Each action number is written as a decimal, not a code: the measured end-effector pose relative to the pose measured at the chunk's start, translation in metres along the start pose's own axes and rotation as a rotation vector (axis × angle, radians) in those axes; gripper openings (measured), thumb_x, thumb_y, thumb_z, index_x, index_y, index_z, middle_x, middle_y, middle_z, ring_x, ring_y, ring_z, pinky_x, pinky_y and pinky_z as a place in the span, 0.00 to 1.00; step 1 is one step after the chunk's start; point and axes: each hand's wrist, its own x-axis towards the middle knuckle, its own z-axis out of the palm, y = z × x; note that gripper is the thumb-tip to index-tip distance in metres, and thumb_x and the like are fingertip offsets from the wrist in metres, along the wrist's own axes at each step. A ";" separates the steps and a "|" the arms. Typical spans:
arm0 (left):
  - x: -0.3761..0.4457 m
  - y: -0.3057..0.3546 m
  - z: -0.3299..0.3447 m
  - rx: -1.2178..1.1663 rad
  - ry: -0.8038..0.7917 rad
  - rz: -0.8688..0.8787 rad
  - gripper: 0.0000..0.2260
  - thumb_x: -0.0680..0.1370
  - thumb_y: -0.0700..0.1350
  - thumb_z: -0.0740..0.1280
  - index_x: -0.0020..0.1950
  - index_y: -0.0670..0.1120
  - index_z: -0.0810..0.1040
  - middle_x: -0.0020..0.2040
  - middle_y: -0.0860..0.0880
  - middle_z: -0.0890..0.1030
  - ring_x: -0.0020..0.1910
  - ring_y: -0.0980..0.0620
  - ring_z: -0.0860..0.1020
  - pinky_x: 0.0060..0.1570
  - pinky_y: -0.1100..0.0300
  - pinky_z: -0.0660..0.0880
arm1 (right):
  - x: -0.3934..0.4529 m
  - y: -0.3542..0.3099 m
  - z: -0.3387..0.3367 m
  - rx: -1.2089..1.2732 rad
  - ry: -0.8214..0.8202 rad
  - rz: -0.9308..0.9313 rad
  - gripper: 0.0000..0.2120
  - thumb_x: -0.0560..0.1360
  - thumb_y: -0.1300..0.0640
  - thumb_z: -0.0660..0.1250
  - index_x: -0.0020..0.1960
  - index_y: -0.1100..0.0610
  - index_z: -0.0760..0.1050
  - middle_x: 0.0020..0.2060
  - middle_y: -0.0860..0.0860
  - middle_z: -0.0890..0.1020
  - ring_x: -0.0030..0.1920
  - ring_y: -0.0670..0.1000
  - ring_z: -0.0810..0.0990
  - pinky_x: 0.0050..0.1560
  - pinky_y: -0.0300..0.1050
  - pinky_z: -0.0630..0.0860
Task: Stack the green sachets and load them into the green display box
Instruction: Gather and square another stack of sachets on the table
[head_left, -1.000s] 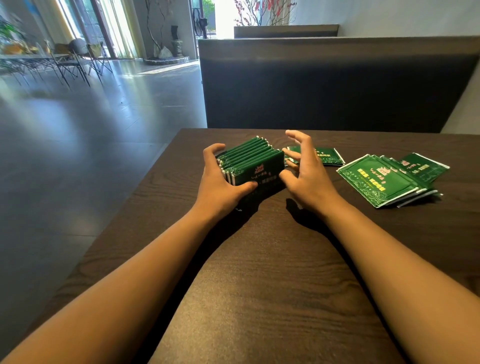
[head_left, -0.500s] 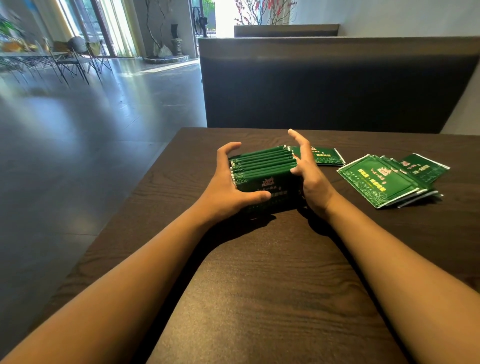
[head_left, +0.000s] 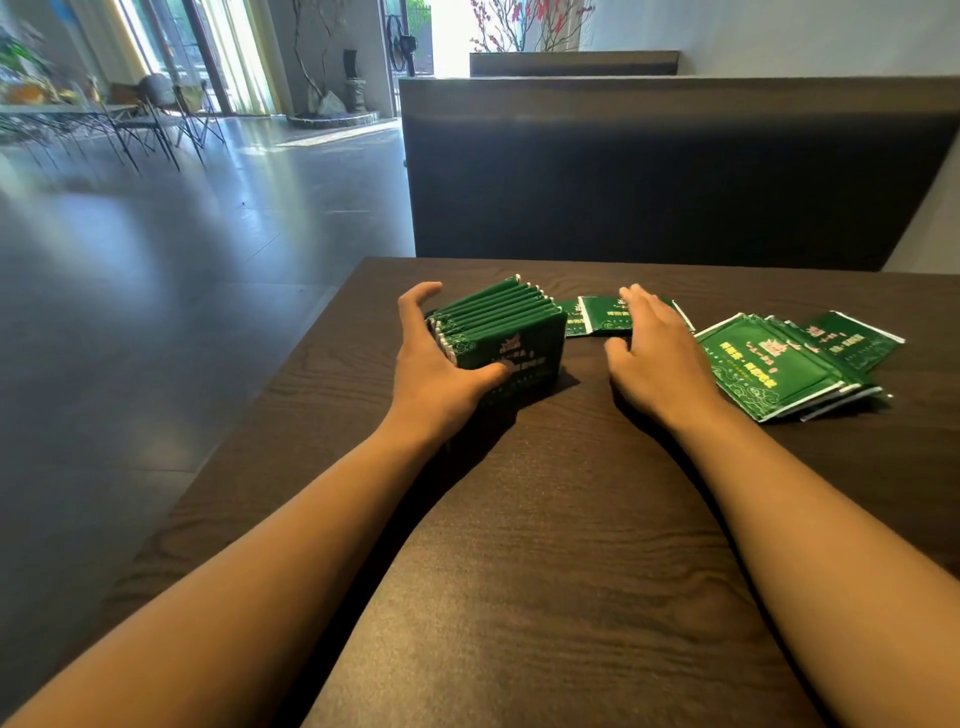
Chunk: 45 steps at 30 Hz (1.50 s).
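**Sachets gathered, more to collect**

While the left hand curls its grip round the block of upright green foil sachets, thumb across the near face and fingers over the far end, the right hand lies spread, fingertips resting on two flat green sachets just beyond it on the dark wooden tabletop. Right of that grip lies a fanned pile of green sachets. Such packets look light, slick and floppy; squeezing the block by both ends should stop them sliding apart. No display box is visible.
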 end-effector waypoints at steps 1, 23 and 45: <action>0.000 0.000 0.000 0.001 0.004 -0.002 0.44 0.68 0.38 0.82 0.73 0.59 0.58 0.62 0.51 0.76 0.61 0.53 0.78 0.64 0.51 0.78 | 0.002 0.003 0.002 -0.066 -0.044 0.025 0.31 0.81 0.54 0.59 0.82 0.56 0.54 0.81 0.54 0.56 0.81 0.55 0.53 0.80 0.54 0.53; 0.000 -0.002 0.000 0.004 0.015 -0.011 0.42 0.68 0.41 0.82 0.70 0.61 0.59 0.64 0.49 0.75 0.63 0.52 0.78 0.65 0.44 0.78 | -0.003 0.000 0.006 -0.280 -0.136 0.069 0.31 0.81 0.41 0.57 0.81 0.46 0.54 0.78 0.55 0.63 0.78 0.60 0.57 0.74 0.62 0.56; -0.001 -0.001 -0.001 -0.003 -0.010 -0.020 0.41 0.69 0.40 0.82 0.69 0.62 0.60 0.64 0.50 0.75 0.63 0.50 0.78 0.62 0.42 0.79 | -0.002 -0.001 0.006 0.130 0.107 -0.009 0.34 0.71 0.53 0.76 0.74 0.52 0.68 0.57 0.52 0.67 0.62 0.54 0.67 0.58 0.45 0.68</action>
